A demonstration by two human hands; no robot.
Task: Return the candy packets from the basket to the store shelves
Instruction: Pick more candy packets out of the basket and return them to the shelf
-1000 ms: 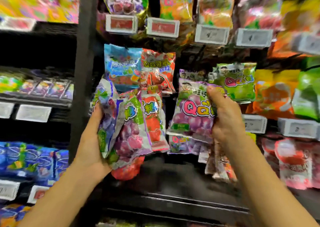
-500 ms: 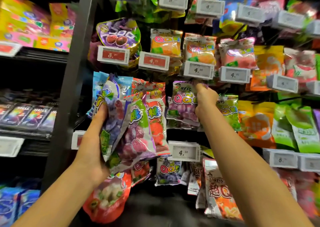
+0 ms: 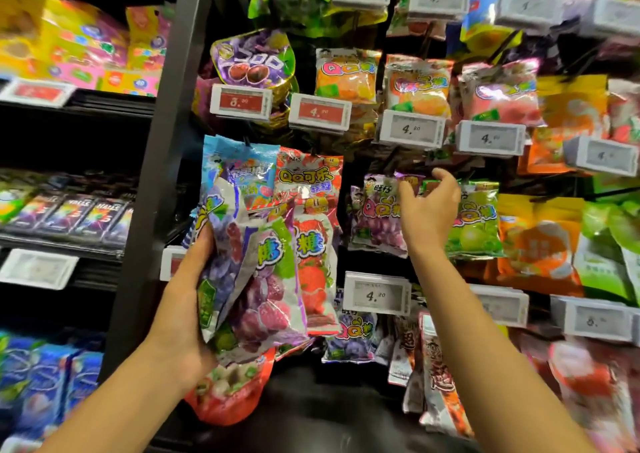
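1. Since the earlier frame the right hand [image 3: 427, 210] has loosened: half a second ago it was bunched at the top of the purple grape QQ packet [image 3: 375, 215], and now its fingers are spread apart, thumb and forefinger just at the packet's top edge, clamped on nothing.
2. That packet hangs on its peg in the middle row, left of the green QQ packet [image 3: 476, 220] and above a 4.20 price tag [image 3: 376, 294]. It matches the grape packets behind it, which is probably why it went there.
3. The left hand [image 3: 180, 321] has its grip closed round a fanned bunch of candy packets [image 3: 263, 279], grape and strawberry flavours, held upright near the shelf post [image 3: 162, 161] so the fronts can be read.
4. No basket is in view; the bunch in hand is yet to be shelved.
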